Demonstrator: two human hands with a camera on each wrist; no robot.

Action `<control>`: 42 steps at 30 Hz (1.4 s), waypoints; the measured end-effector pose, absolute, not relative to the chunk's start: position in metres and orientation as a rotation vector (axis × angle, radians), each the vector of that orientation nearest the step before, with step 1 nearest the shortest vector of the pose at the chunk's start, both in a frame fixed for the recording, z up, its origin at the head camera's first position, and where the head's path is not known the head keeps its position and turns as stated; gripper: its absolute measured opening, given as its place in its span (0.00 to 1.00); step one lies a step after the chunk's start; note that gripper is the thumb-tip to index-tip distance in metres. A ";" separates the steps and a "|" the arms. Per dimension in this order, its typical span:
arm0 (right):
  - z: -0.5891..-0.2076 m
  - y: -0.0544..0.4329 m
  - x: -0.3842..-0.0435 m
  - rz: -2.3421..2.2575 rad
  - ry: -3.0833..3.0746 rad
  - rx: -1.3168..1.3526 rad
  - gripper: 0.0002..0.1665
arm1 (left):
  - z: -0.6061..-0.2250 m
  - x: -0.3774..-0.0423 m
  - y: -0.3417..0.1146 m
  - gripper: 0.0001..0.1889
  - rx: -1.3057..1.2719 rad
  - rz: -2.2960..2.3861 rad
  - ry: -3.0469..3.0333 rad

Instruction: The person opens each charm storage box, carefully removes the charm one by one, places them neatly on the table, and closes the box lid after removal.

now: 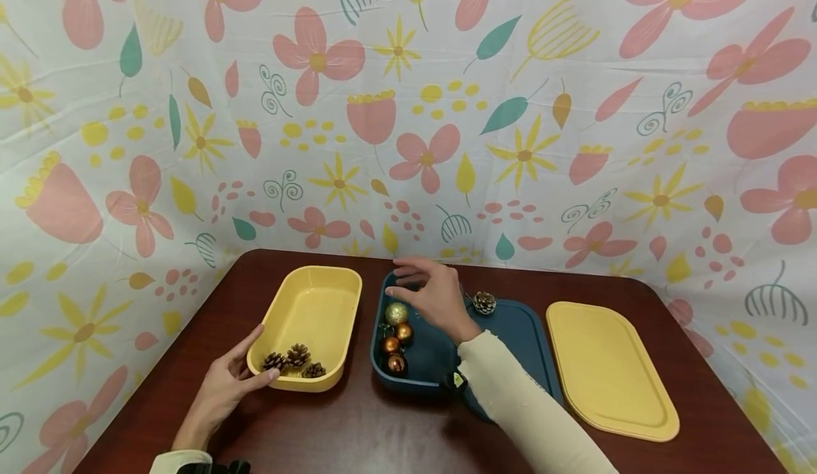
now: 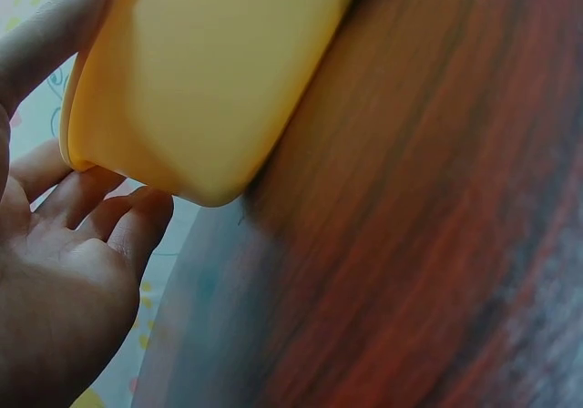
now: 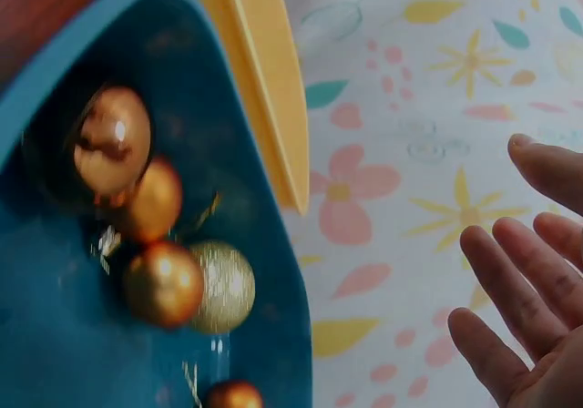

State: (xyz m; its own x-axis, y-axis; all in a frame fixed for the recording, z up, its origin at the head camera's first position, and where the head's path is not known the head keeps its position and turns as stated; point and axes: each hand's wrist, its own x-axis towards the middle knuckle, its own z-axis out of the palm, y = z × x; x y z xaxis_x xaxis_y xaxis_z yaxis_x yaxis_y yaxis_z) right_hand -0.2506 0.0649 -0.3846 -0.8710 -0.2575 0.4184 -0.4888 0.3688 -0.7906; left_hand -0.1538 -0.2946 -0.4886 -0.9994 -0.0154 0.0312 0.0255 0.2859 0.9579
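Note:
My left hand grips the near left corner of a yellow container, thumb on one side and fingers on the other. Inside that container lie three pine cones at its near end. Over the far part of a blue container hovers my right hand, its fingers apart and holding nothing. Along the blue container's left side are several Christmas baubles, a glittery gold bauble and copper-coloured ones. The right wrist view shows the baubles beside the spread fingers.
Right of the blue container lies a blue lid, with another pine cone near its far left edge. A yellow lid rests farther right on the dark wooden table. A flower-patterned cloth hangs behind.

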 end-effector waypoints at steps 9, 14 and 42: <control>-0.386 0.027 -0.242 1.499 -2.419 0.843 0.27 | -0.486 -0.155 -0.296 0.45 -0.011 -1.851 -2.486; -0.392 0.007 -0.236 1.465 -2.453 0.918 0.26 | -0.486 -0.154 -0.298 0.45 -0.015 -1.865 -2.486; -0.427 -0.043 -0.218 0.790 -2.766 1.174 0.20 | -0.492 -0.153 -0.293 0.45 -0.036 -1.899 -2.446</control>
